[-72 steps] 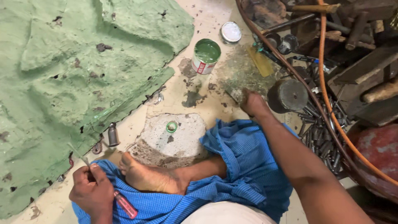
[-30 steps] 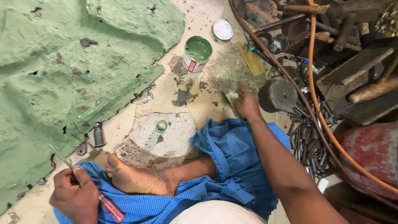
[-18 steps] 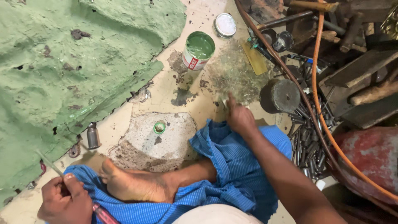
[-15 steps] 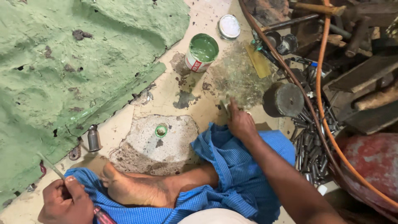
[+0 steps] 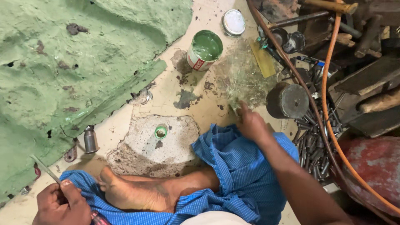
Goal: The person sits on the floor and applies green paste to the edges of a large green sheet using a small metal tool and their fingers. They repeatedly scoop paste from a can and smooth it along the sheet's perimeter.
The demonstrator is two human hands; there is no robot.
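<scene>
My left hand (image 5: 62, 205) sits at the bottom left, closed around a thin metal tool (image 5: 45, 168) with a red handle (image 5: 99, 219), its blade pointing up-left. My right hand (image 5: 250, 123) rests on the floor beside my knee, fingers pinching a small greenish scrap (image 5: 235, 104) at the edge of a green-smeared patch (image 5: 239, 75). An open tin of green paint (image 5: 204, 50) stands beyond that patch, its round lid (image 5: 233, 22) lying further back. A large sheet coated in green (image 5: 62, 71) fills the left side. My bare foot (image 5: 137, 193) and blue checked cloth (image 5: 241, 175) lie between the hands.
A small green cap (image 5: 161, 132) lies on a rough concrete patch (image 5: 158, 143). A small metal cylinder (image 5: 89, 139) stands near the sheet's edge. To the right are a dark round weight (image 5: 288, 101), an orange hose (image 5: 329, 108), several loose metal rods (image 5: 310, 146) and piled scrap tools.
My right hand has drawn back from the smeared patch toward my knee, pinching a scrap. My left hand with the tool stays put; the view has shifted slightly.
</scene>
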